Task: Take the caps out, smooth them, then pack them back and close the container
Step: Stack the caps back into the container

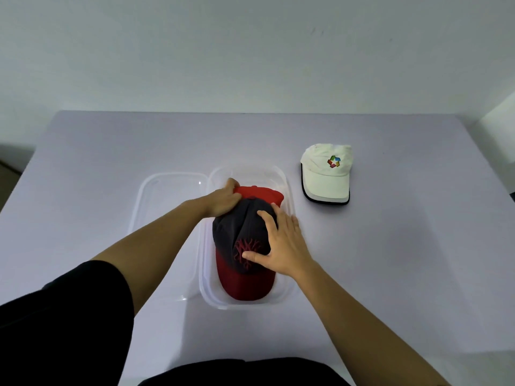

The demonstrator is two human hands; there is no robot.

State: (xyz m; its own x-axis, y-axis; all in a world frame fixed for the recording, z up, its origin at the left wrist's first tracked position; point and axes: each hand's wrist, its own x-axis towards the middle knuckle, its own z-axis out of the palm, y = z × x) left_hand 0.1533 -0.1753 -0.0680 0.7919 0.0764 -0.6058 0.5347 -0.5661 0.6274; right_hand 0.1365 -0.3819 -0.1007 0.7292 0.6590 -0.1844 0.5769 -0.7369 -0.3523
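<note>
Looking down through the head camera, I see my left hand point(223, 200) gripping the back of the dark cap point(242, 232), fingers curled over its rear edge where a red cap point(262, 193) shows beneath it. My right hand point(278, 240) lies spread and flat on the dark cap's crown, thumb on the red embroidered emblem, grasping nothing. The dark cap has a red brim pointing toward me and sits inside the clear plastic container point(287, 188), which rests on the pale desk point(390, 260). The container's clear lid point(167, 190) lies flat on the desk, touching the container's left side. A white cap point(326, 174) with a coloured logo lies on the desk to the right of the container, apart from it, brim toward me, seemingly stacked on another cap with a dark-edged brim.
</note>
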